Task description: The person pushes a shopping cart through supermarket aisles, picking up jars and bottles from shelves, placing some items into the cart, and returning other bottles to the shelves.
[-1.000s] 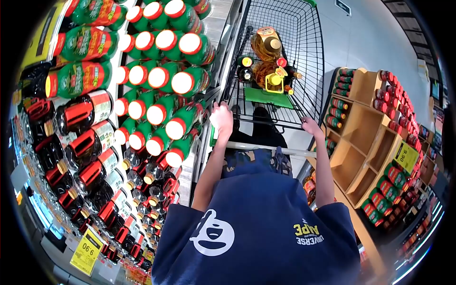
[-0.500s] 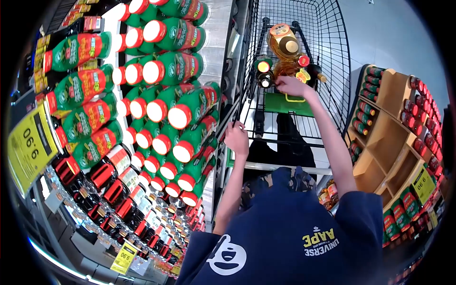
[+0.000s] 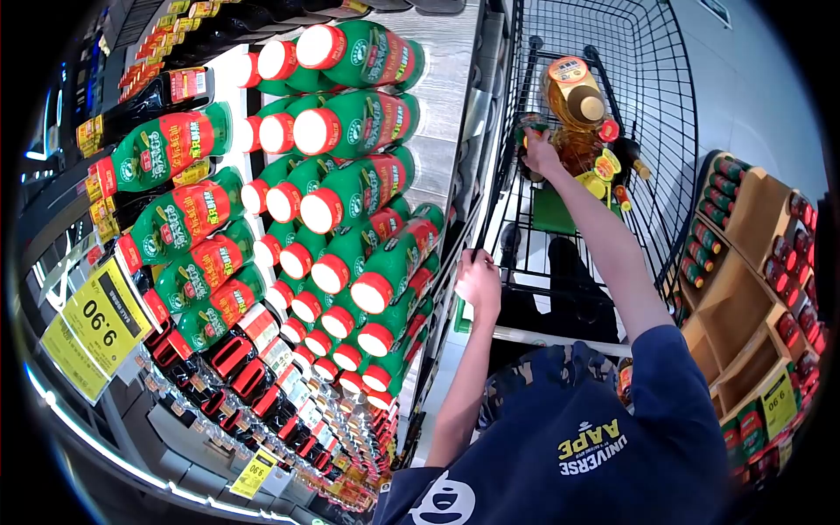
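A wire shopping cart [image 3: 652,52] stands before me with several bottles inside. My right hand [image 3: 542,152] reaches into it, fingers closed around the top of a dark bottle with a green label [image 3: 530,125] by the left wall. Right beside it are a large golden oil bottle [image 3: 570,83] and a bottle with a red cap [image 3: 607,130]. A dark bottle with a gold-coloured neck [image 3: 640,163] leans further right, near a yellow item [image 3: 598,182]. My left hand [image 3: 479,282] is curled on the cart's left edge, close to the green-cornered handle end.
Left of the cart, green bottles with red caps [image 3: 363,131] are stacked on a shelf, above dark bottles [image 3: 232,359]. A yellow price tag [image 3: 98,328] hangs there. A wooden shelf [image 3: 726,289] with jars stands on the right. A green flap [image 3: 551,213] lies in the cart.
The view has shifted, so the cart and shelf bottles appear further right. My right hand has moved left from the middle items onto the dark green-labelled bottle. My left hand stays on the cart's edge.
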`<state>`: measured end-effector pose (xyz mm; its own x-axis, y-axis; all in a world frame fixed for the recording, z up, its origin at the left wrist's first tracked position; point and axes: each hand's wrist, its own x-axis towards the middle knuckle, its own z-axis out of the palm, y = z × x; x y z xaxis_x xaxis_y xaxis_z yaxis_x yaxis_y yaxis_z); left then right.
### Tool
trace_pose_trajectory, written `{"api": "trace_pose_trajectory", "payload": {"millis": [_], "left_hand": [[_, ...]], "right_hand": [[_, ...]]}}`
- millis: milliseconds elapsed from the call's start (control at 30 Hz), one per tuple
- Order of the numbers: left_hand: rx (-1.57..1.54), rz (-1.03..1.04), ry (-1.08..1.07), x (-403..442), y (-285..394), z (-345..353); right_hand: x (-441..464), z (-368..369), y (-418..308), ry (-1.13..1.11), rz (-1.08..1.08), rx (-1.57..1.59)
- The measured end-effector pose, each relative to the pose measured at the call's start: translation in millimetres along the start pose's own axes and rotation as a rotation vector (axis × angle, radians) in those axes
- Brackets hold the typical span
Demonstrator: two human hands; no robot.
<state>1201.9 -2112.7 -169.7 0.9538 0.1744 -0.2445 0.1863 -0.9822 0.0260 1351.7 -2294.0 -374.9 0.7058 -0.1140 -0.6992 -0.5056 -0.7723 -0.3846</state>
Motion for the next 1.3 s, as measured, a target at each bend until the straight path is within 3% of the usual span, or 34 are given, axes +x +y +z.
{"api": "trace_pose_trajectory", "payload": {"millis": [233, 467, 567, 633, 767, 967, 1033, 1133, 1167, 1233, 1300], "left_hand": [[0.063, -0.014, 0.035, 14, 13, 2], [0.08, -0.012, 0.072, 27, 22, 2], [0.035, 0.017, 0.074, 30, 26, -2], [0.008, 0.015, 0.07, 33, 26, 0], [-0.026, 0.038, 0.118, 40, 29, -3], [-0.038, 0.058, 0.044, 53, 30, -11], [-0.059, 0.121, 0.075, 54, 27, -15], [-0.091, 0.165, 0.093, 61, 21, -9], [-0.164, 0.134, -0.014, 65, 20, -4], [-0.224, 0.175, 0.102, 55, 21, -20], [-0.342, 0.257, 0.369, 58, 22, -17]], "right_hand": [[19, -1, 8, 0.254, -0.123, -0.039], [10, -32, 18, 0.31, -0.184, 0.189], [-8, -63, 20, 0.281, -0.196, 0.146], [-45, -92, 19, 0.389, -0.357, 0.261], [-120, -129, 14, 0.578, -0.4, 0.394], [-260, -162, 29, 0.642, -0.106, 0.604], [-308, -169, 30, 0.526, -0.052, 1.156], [-376, -177, 36, 0.49, 0.043, 1.289], [-397, -175, 40, 0.47, 0.061, 1.334], [-436, -175, 44, 0.439, 0.059, 1.446], [-471, -176, 45, 0.413, 0.051, 1.484]]}}
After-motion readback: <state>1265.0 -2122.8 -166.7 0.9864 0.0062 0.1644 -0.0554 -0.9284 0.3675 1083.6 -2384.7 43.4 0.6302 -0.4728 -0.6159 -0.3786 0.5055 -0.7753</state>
